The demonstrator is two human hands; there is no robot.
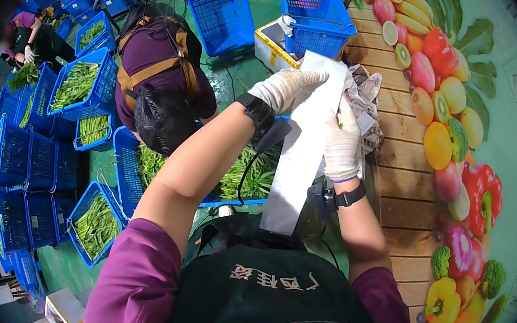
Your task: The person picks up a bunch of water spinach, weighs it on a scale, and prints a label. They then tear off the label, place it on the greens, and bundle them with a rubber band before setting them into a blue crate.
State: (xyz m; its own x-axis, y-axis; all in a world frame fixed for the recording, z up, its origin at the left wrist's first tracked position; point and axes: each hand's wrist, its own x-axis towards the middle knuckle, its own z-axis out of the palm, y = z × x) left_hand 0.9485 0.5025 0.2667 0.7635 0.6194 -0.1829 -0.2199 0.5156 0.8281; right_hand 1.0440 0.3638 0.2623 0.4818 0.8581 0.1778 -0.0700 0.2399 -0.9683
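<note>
From my end I see the long white strip [298, 160] held up, its lower end in front of the dark apron [266, 300] and its upper part between my 2 gloved hands. My left hand [289, 90] lays nearly straight fingers across the strip near its top, though I cannot tell whether they pinch it, while my right hand [343, 148] has its fingers bent closed at the right edge. Crumpled paper [367, 92] sits just beyond my right hand, and 1 person [164, 77] bends beside the crate [128, 170] of greens to the left.
</note>
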